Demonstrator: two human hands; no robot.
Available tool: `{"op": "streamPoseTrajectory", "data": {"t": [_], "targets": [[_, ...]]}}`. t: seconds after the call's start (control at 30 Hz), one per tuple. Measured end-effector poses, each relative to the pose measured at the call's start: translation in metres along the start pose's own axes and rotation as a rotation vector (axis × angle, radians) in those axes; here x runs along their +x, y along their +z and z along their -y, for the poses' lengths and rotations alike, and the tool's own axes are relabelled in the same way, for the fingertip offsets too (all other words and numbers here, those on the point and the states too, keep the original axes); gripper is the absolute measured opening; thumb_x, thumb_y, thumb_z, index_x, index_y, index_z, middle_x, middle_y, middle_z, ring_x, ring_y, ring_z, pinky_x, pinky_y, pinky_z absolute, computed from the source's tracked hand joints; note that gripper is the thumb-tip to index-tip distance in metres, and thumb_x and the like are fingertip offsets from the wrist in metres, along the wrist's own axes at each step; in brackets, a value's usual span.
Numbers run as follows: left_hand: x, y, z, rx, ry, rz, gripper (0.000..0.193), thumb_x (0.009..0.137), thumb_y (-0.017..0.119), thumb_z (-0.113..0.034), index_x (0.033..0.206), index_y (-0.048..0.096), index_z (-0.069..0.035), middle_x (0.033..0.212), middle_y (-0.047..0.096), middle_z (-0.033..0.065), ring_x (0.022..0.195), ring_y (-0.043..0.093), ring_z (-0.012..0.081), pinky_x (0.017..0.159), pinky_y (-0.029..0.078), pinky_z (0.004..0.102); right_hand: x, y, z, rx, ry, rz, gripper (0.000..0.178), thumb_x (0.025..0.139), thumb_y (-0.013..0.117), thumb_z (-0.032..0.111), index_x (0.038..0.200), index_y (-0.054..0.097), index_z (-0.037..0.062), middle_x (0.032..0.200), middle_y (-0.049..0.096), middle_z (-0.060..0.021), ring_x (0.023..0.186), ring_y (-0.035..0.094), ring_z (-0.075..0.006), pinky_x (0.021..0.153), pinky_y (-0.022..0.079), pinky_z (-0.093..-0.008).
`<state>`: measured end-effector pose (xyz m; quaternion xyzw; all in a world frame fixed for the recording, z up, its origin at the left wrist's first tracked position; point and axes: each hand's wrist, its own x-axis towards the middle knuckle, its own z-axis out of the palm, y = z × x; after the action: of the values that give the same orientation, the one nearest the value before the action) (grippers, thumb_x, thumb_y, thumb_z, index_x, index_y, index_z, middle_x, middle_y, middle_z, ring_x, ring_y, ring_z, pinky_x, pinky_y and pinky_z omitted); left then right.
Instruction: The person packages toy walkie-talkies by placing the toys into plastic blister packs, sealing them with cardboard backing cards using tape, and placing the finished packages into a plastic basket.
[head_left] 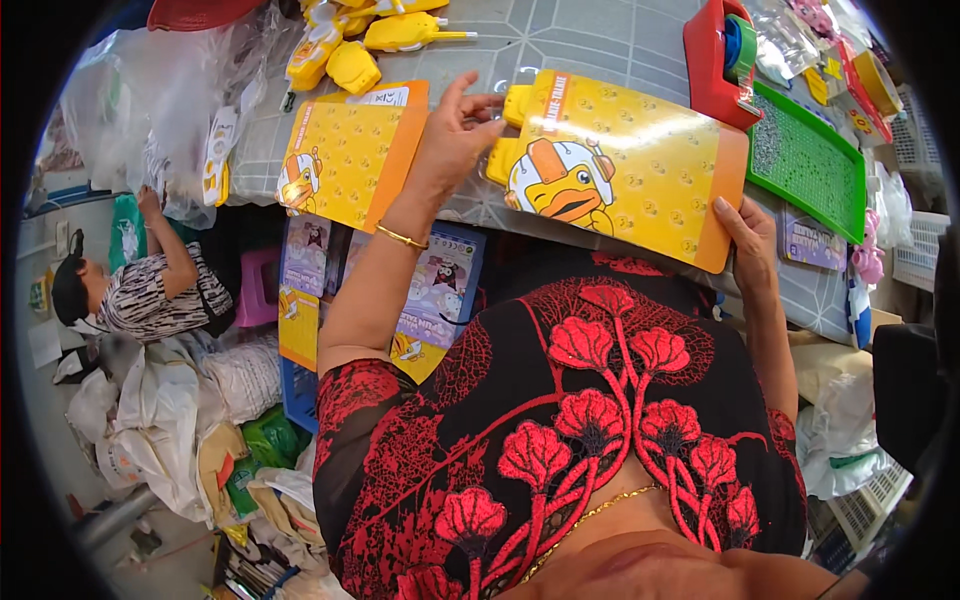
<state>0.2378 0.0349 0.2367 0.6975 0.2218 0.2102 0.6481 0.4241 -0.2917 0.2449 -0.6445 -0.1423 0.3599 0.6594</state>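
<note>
Right hand pinches the orange end of the card at the table edge, probably to steady it. Left hand is half-curled by the other end, can't tell if it's gripping. Tape dispenser sits close, likely for easy reach.

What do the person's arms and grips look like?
The left grip and right grip are ungloved. The left one wears a thin gold-coloured bangle. The left sleeve is black, partly sheer, red-patterned; the right sleeve shows red and black.
</note>
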Motion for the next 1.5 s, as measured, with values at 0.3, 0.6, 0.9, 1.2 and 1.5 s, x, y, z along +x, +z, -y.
{"op": "streamPoseTrajectory", "data": {"t": [0.3, 0.6, 0.9, 1.2, 1.5], "targets": [[0.0, 0.023, 0.003, -0.1, -0.06, -0.086, 0.047, 0.084, 0.061, -0.004, 0.127, 0.044, 0.006, 0.102, 0.065, 0.0107, 0.09, 0.058, 0.0106, 0.079, 0.047, 0.0225, 0.002, 0.003, 0.005, -0.293, 0.004, -0.007, 0.022, 0.089, 0.063, 0.021, 0.095, 0.065, -0.0004, 0.079, 0.064, 0.0, 0.061, 0.053, -0.0017, 0.05, 0.038, -0.0161], [0.012, 0.027, 0.004, 0.024, -0.023, -0.174, 0.025, 0.081, 0.068, -0.01, 0.1, 0.062, 0.006, 0.082, 0.068, 0.007, 0.07, 0.059, 0.0066, 0.062, 0.048, 0.02, 0.003, -0.003, 0.001, -0.292, -0.034, -0.025, 0.021, 0.088, 0.065, 0.022, 0.084, 0.066, 0.0018, 0.068, 0.061, 0.0025, 0.05, 0.046, 0.0006, 0.042, 0.029, -0.0157], [0.01, 0.03, 0.015, 0.187, 0.107, -0.269, 0.02, 0.085, 0.064, -0.018, 0.088, 0.065, 0.002, 0.071, 0.067, 0.0048, 0.062, 0.057, 0.0055, 0.055, 0.045, 0.0224, -0.003, 0.003, 0.019, -0.381, 0.048, -0.011, 0.026, 0.088, 0.065, 0.024, 0.078, 0.065, 0.0008, 0.06, 0.059, 0.0004, 0.041, 0.044, -0.0012, 0.036, 0.03, -0.0162], [0.006, 0.036, 0.009, 0.257, 0.125, -0.321, 0.017, 0.088, 0.06, -0.017, 0.087, 0.063, 0.0, 0.071, 0.066, 0.0066, 0.062, 0.06, 0.0097, 0.058, 0.047, 0.0256, 0.004, 0.002, 0.018, -0.387, -0.013, -0.029, 0.023, 0.087, 0.067, 0.022, 0.077, 0.065, 0.0015, 0.058, 0.056, 0.0022, 0.039, 0.038, -0.0007, 0.035, 0.025, -0.0183], [0.008, 0.034, 0.012, 0.253, 0.14, -0.325, 0.017, 0.088, 0.059, -0.018, 0.087, 0.063, -0.001, 0.072, 0.067, 0.008, 0.062, 0.061, 0.0117, 0.058, 0.047, 0.0267, 0.008, -0.002, 0.022, -0.322, 0.055, 0.008, 0.022, 0.087, 0.067, 0.02, 0.077, 0.064, 0.0008, 0.06, 0.058, 0.0012, 0.039, 0.04, -0.0011, 0.035, 0.027, -0.0174]]}}
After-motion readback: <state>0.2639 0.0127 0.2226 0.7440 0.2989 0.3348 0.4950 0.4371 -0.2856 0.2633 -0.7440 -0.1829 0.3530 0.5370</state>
